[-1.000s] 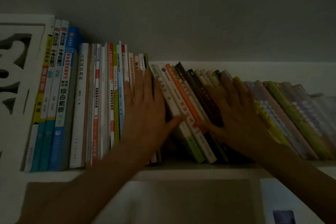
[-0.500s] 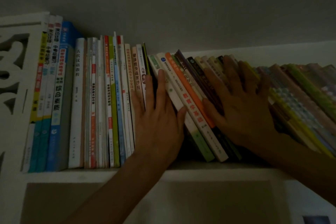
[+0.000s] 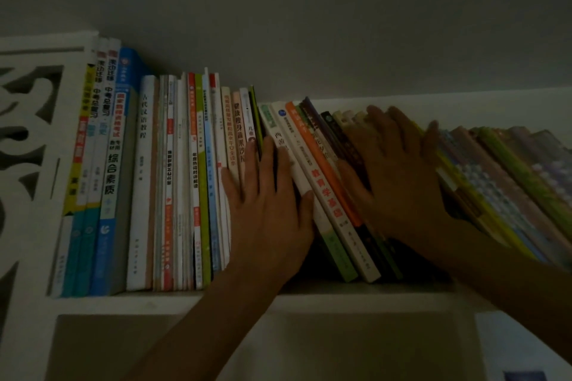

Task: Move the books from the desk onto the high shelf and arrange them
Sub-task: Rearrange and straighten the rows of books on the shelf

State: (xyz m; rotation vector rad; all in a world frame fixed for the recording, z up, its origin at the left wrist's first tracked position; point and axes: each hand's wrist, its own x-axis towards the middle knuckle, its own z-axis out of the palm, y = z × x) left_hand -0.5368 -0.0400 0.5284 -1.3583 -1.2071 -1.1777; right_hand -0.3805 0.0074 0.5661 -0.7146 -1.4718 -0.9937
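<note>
Pressing flat against book spines, the fingers [image 3: 266, 161] of the left hand [image 3: 272, 210] are straight and slightly spread, their tips lying across the last upright books and the first leaning one. The thumb sticks out to the right and touches the lower spine of a white leaning book [image 3: 322, 195], just beside an orange-spined book [image 3: 328, 182]. Nothing is pinched or gripped by this hand; it only rests on the spines.

Further right, the right hand [image 3: 399, 179] lies open too, fingers [image 3: 382, 130] straight and fanned over the dark-spined books [image 3: 343, 142] and the pale ones behind them. Its little finger reaches toward the yellow and green books [image 3: 495, 195] that slant away to the right edge of the view, and its thumb points left and down across the dark spines.

Between the two hands stand the white and orange leaning books, tilted with their tops toward the left. Left of the left hand, a row of upright books [image 3: 173, 179] fills the high shelf [image 3: 309, 297], ending in tall blue and yellow spines [image 3: 108, 164] against a white carved side panel [image 3: 28, 148]. All the books seen sit on the shelf board, under a plain grey wall [image 3: 309, 9]. Both forearms rise from below, crossing the shelf's white front edge. The lighting is dim, so small print on the far right spines cannot be read.
</note>
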